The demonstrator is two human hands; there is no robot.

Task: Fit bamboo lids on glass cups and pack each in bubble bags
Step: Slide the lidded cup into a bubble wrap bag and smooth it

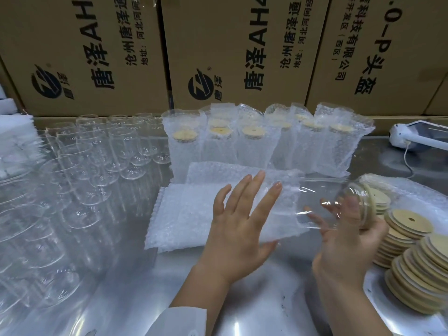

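Observation:
A glass cup [322, 202] lies on its side in the air, with a bamboo lid [366, 206] on its right end. My right hand [349, 241] grips it from below near the lid. The cup's base points into the mouth of a bubble bag [286, 214]. My left hand [238, 214] lies on that bag with fingers straight and spread, and its thumb is hidden under the bag. The bag rests over a pile of flat bubble bags [184, 214].
Several packed cups in bubble bags [254, 144] stand in a row at the back. Many empty glass cups [97, 154] fill the left side. Stacks of bamboo lids [412, 241] sit at the right. Cardboard boxes [230, 52] wall the back of the steel table [254, 294], and a white device [417, 138] lies far right.

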